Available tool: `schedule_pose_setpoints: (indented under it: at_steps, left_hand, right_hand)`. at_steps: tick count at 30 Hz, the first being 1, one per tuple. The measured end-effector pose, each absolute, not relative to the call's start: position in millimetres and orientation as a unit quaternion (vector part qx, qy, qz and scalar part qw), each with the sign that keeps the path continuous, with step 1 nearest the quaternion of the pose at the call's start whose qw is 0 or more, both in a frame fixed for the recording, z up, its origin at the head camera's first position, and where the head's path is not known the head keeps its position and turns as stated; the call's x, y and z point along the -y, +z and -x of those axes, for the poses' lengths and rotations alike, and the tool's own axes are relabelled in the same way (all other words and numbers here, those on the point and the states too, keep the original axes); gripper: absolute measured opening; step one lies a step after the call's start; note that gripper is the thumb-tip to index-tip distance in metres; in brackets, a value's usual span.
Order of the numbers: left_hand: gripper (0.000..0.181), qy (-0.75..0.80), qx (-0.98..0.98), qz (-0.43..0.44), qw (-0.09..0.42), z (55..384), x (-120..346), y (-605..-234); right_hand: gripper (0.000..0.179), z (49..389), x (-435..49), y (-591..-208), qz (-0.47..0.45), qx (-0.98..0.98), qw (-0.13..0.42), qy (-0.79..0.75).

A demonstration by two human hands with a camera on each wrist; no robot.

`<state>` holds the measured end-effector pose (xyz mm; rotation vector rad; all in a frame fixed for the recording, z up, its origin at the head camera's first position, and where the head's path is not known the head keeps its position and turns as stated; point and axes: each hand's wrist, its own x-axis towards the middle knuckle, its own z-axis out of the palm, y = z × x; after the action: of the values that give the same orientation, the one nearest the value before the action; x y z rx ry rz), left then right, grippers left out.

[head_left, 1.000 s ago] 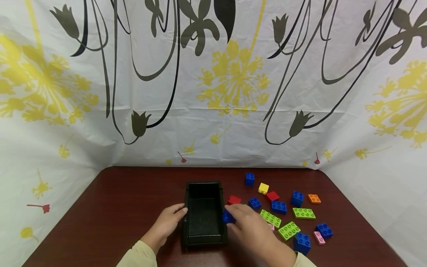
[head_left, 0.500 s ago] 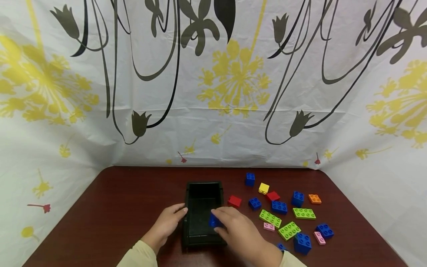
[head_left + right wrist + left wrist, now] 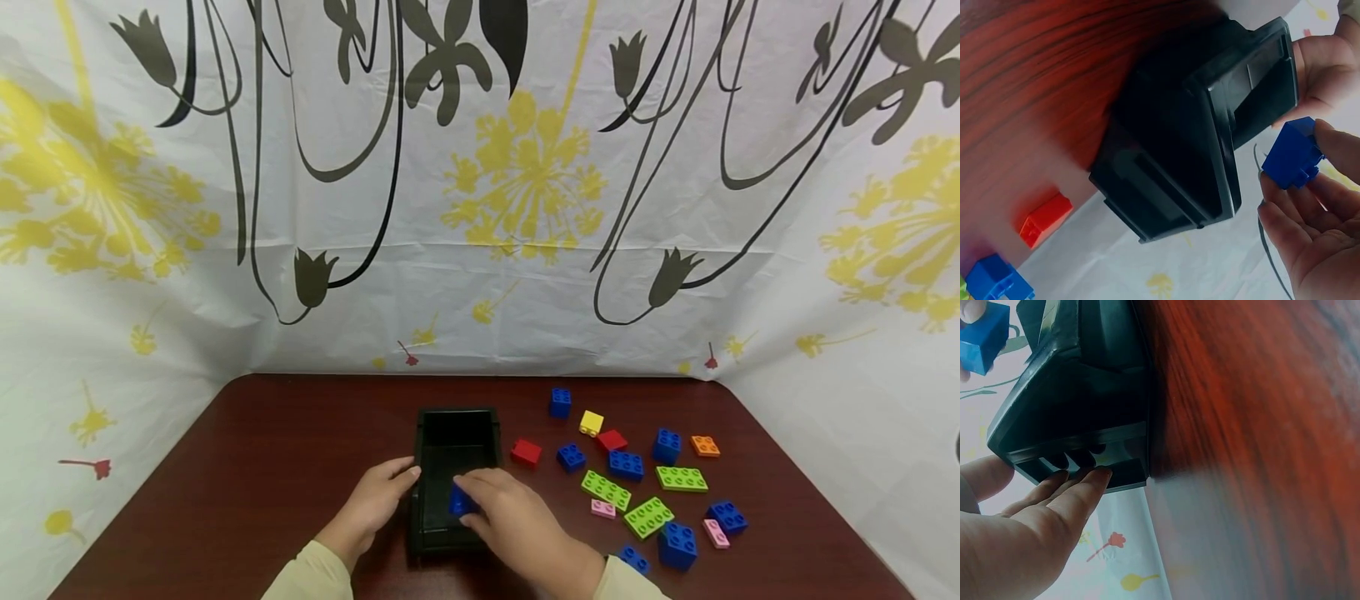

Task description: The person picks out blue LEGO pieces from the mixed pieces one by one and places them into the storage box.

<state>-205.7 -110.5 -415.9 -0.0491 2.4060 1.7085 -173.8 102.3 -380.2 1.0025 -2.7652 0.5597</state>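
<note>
A black plastic bin (image 3: 450,542) stands on the dark red-brown table. My right hand (image 3: 517,525) pinches a blue building brick (image 3: 462,501) between thumb and fingers, over the bin's opening. The right wrist view shows the brick (image 3: 1288,153) above the rim, its studs toward the fingers. At the bin's left side, my left hand (image 3: 377,502) touches the wall; in the left wrist view its straight fingers (image 3: 1082,494) lie along the outer side, with the thumb near the rim. The bin's floor is partly hidden by the right hand.
Right of the bin lie several loose bricks: a red one (image 3: 527,453), a yellow one (image 3: 591,423), lime green plates (image 3: 649,517), a large blue one (image 3: 678,546), pink pieces (image 3: 603,509) and an orange one (image 3: 705,446). A patterned sheet (image 3: 465,292) hangs behind the table (image 3: 322,417).
My right hand has moved left with the blue brick, from beside the bin's right rim to over its opening. A pink piece and another blue brick came into view. My left hand stayed put.
</note>
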Motion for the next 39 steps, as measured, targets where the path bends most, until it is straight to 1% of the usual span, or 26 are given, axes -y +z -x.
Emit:
schedule_pose_setpoints:
  at_steps: [6,15,22,31,39]
  left_hand:
    - [0.051,0.579,-0.810,0.017,0.097,206,111,-417]
    - [0.052,0.582,-0.807,0.012,0.095,206,112,-416]
    - [0.052,0.584,-0.805,0.011,0.099,206,113,-417]
    - [0.053,0.584,-0.805,0.011,0.104,206,114,-416]
    - [0.053,0.583,-0.806,0.012,0.104,205,113,-415]
  right_hand:
    - [0.042,179,-97,-386,-0.338,0.920,0.073,0.187]
    - [0.044,187,-87,-392,-0.327,0.925,0.044,0.187]
    - [0.042,191,-81,-398,-0.333,0.925,0.050,0.174]
    - [0.042,196,-75,-400,-0.321,0.932,0.017,0.168]
    - [0.042,203,-68,-404,-0.317,0.935,0.006,0.159]
